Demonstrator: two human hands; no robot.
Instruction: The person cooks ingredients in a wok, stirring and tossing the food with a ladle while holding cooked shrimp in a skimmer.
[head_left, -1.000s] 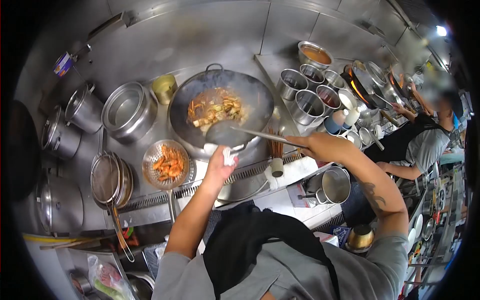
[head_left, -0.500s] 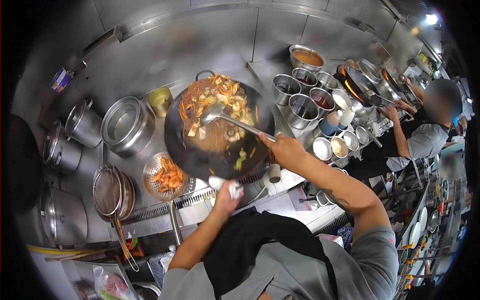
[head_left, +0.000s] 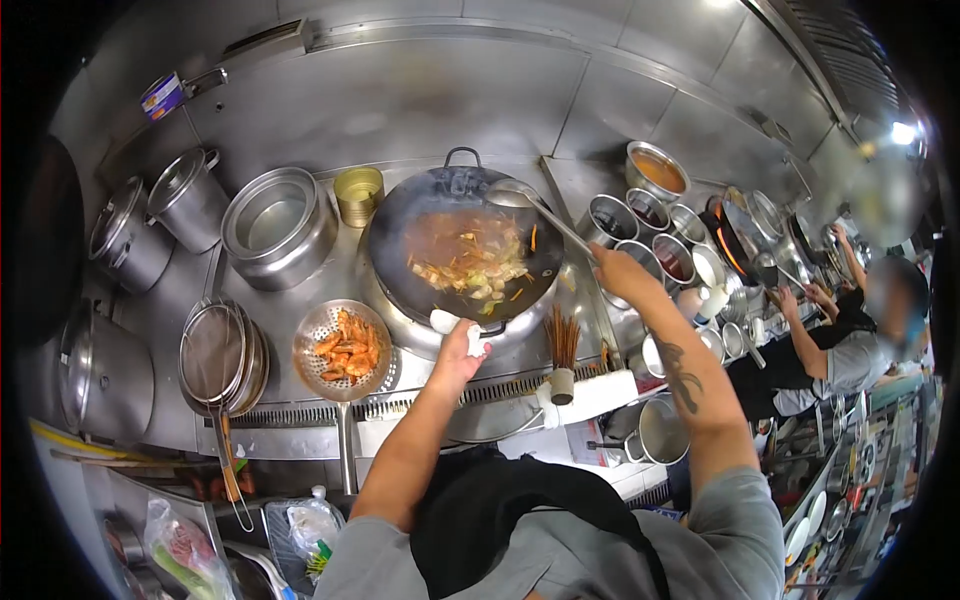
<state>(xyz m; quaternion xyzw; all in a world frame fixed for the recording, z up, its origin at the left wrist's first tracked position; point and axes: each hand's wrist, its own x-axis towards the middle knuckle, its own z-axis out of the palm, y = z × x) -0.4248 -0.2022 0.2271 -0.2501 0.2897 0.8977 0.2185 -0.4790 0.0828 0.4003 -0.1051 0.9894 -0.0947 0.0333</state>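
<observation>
A dark wok (head_left: 395,280) sits on the burner, with vegetable pieces, carrot strips and brown liquid (head_left: 465,250) in it. My left hand (head_left: 462,358) is closed on a folded white cloth (head_left: 443,322) at the wok's near rim, beside its near handle. The fingers of my right hand (head_left: 618,272) are wrapped round the handle of a steel ladle (head_left: 512,194). The ladle's bowl hangs over the far right rim of the wok. Left of the wok rests a perforated strainer (head_left: 305,358) holding cooked shrimp (head_left: 348,345).
Steel pots (head_left: 278,228) and mesh strainers (head_left: 212,355) stand at left. A yellow can (head_left: 358,195) is behind the wok. A bamboo brush (head_left: 562,350) stands to its right, near several sauce containers (head_left: 610,218). Another person (head_left: 850,345) works at the far right.
The wok has gone from raised and tilted to resting on the burner, its food settling toward the near side. My right hand has moved the ladle to the far right rim.
</observation>
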